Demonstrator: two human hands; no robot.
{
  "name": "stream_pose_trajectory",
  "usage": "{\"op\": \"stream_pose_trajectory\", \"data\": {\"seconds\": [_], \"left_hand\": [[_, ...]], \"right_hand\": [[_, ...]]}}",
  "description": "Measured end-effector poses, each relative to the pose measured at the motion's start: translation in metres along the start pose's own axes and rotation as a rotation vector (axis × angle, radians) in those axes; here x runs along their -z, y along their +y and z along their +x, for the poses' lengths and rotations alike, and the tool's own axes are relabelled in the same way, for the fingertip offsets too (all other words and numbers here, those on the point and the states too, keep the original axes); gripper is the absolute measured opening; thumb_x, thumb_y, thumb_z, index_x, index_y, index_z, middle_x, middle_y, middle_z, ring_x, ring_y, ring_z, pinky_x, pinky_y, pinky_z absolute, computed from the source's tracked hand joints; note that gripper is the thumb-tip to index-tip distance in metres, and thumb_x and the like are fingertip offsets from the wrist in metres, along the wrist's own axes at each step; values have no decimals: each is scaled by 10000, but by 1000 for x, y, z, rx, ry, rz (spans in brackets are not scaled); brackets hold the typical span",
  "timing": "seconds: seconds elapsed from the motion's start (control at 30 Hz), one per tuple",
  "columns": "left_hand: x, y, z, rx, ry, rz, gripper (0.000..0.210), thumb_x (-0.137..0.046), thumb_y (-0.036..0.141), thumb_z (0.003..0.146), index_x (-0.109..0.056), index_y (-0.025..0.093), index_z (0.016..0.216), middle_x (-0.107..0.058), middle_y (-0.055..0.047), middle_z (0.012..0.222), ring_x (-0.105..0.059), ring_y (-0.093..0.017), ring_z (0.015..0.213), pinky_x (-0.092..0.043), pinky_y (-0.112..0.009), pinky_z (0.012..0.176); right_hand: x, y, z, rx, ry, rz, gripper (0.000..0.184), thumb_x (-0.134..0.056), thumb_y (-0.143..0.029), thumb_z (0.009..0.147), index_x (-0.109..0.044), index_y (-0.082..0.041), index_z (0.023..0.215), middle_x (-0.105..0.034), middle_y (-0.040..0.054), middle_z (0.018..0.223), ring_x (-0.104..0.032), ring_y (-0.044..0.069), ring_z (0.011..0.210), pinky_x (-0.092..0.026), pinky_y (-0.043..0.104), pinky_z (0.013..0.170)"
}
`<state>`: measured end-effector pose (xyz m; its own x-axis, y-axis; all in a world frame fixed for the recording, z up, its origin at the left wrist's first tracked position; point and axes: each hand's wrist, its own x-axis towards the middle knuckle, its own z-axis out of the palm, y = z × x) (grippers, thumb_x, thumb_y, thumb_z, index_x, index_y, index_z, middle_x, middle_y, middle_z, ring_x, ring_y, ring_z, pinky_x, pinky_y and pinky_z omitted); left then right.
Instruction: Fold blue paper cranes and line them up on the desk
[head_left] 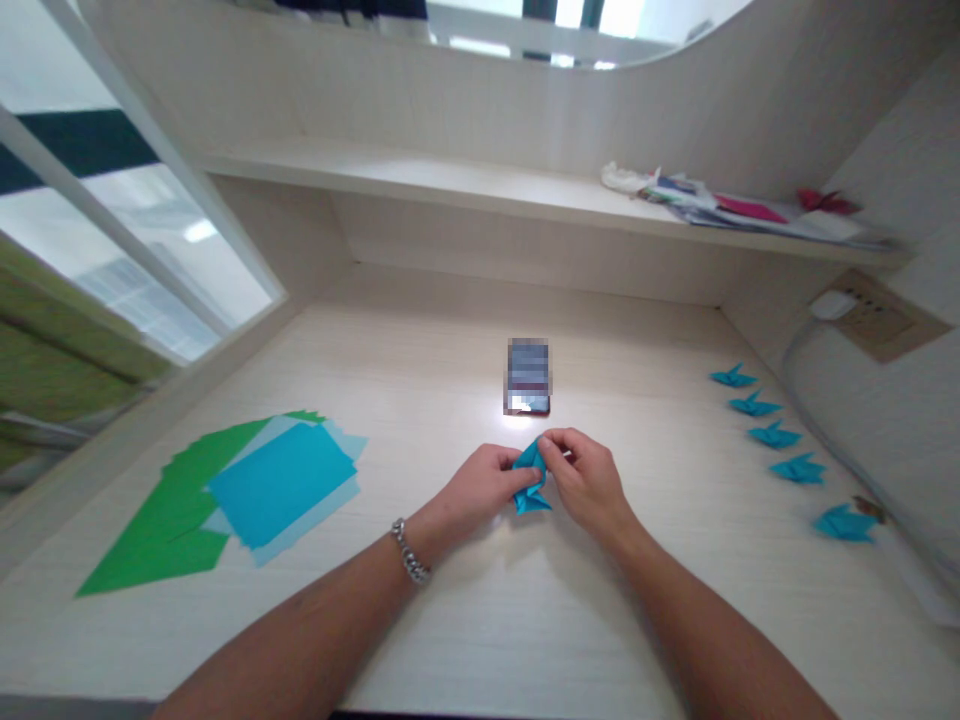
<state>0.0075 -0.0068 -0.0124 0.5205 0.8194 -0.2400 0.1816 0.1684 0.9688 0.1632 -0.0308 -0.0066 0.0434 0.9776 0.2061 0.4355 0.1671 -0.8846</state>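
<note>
A partly folded blue origami paper [531, 490] is held just above the desk, between both hands. My left hand [487, 482] pinches it from the left, thumb laid across its middle. At its upper right, my right hand [581, 470] pinches the top edge between thumb and fingers. The fingers partly hide its folds. Just beyond the hands lies a phone [528, 375], its screen blurred. Along the right side stand several folded blue paper cranes [799, 468] in a row.
On the left lie fanned green paper sheets [180, 490] under blue paper sheets [289, 485]. A shelf [450, 185] crosses the back, with papers [735, 208] on its right part. A cable [787, 370] runs from a wall socket [885, 325] down the right side.
</note>
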Motion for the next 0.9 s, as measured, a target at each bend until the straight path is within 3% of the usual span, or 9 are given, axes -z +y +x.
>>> {"op": "stream_pose_trajectory", "data": {"seconds": [0.3, 0.6, 0.73, 0.9], "left_hand": [[0, -2, 0, 2, -10, -7, 211, -598, 292, 749, -664, 109, 668, -553, -9, 578, -438, -115, 526, -347, -257, 537], [-1, 0, -2, -12, 14, -5, 212, -614, 285, 746, -641, 123, 612, -540, 1, 545, -436, -112, 511, -336, -257, 526], [3, -4, 2, -42, 108, 10, 240, -624, 327, 763, -676, 112, 669, -594, -27, 598, -489, -135, 563, -384, -264, 550], [6, -3, 3, -185, 220, 60, 276, -573, 356, 836, -713, 120, 808, -680, -63, 768, -571, -167, 694, -448, -282, 637]], "right_hand": [[-2, 3, 1, 25, 16, -105, 212, -467, -259, 865, -639, -186, 766, -632, 23, 730, -569, 159, 668, -437, 252, 615], [2, -1, 0, 13, -1, -26, 196, -491, -324, 883, -616, -187, 819, -642, 25, 751, -582, 160, 673, -453, 261, 635], [1, 3, 1, -20, -17, 39, 215, -489, -340, 885, -638, -186, 870, -672, 42, 815, -613, 173, 744, -477, 271, 665], [-3, 10, 3, -104, -127, 89, 146, -618, -301, 783, -654, -178, 853, -697, 43, 826, -636, 176, 751, -500, 291, 691]]}}
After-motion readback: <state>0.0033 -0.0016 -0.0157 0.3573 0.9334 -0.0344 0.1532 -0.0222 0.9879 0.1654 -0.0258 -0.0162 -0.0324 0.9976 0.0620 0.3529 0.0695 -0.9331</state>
